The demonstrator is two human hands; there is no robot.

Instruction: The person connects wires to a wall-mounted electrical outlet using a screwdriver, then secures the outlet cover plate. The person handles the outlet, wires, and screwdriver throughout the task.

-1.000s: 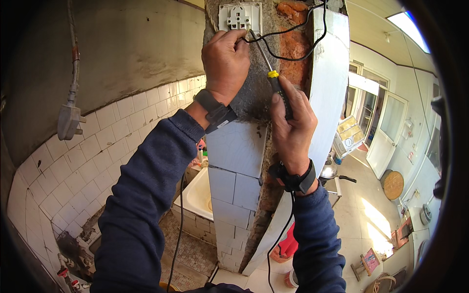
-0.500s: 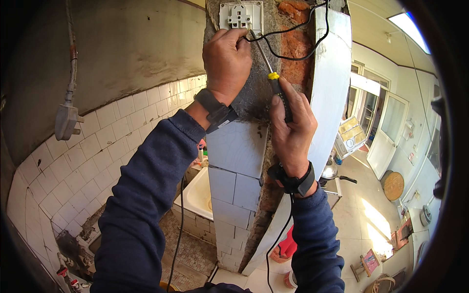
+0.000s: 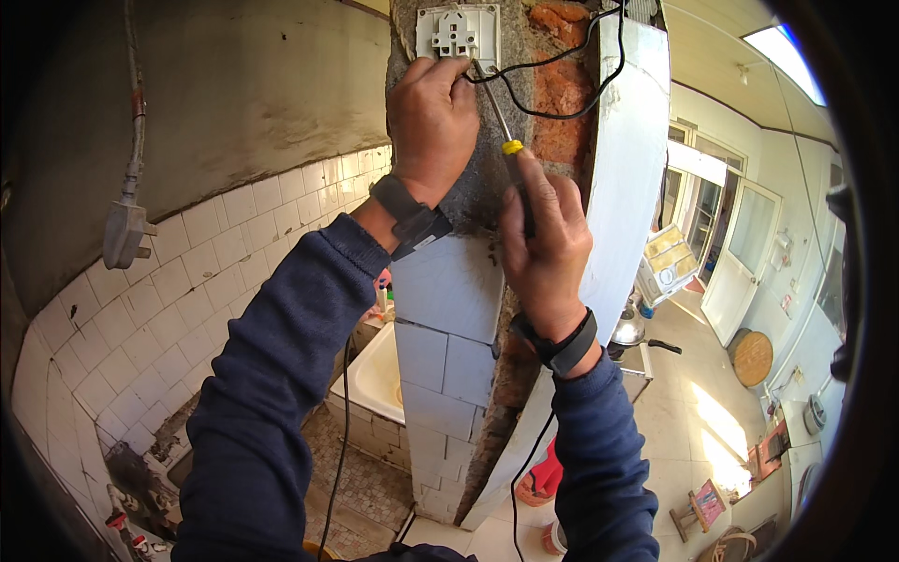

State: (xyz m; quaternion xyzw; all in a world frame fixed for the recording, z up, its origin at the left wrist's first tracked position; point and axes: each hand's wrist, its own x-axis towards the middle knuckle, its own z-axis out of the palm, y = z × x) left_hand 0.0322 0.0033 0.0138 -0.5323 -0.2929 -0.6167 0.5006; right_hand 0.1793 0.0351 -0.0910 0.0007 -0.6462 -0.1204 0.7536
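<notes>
A white wall socket [image 3: 457,36], its back side showing, is at the top of the pillar. My left hand [image 3: 433,126] is closed against its lower edge, fingers pinching near the end of a black wire [image 3: 552,113]; the exact grip is hidden behind the knuckles. In my right hand [image 3: 551,239] is a screwdriver [image 3: 512,148] with a yellow-collared dark handle. Its metal shaft slants up and left, and its tip meets the socket's lower right part. From there the black wire loops off to the right over bare brick.
Below the hands runs a pillar of white tiles [image 3: 440,361] with a broken brick edge. A plug on a cable [image 3: 126,234] hangs at the left. Behind the pillar is a white sink [image 3: 379,375]. A kettle [image 3: 627,328] and a pan handle [image 3: 665,347] stand at the right.
My right hand and the screwdriver handle have shifted slightly left, and the hand has turned around the handle. My left hand keeps its place at the socket.
</notes>
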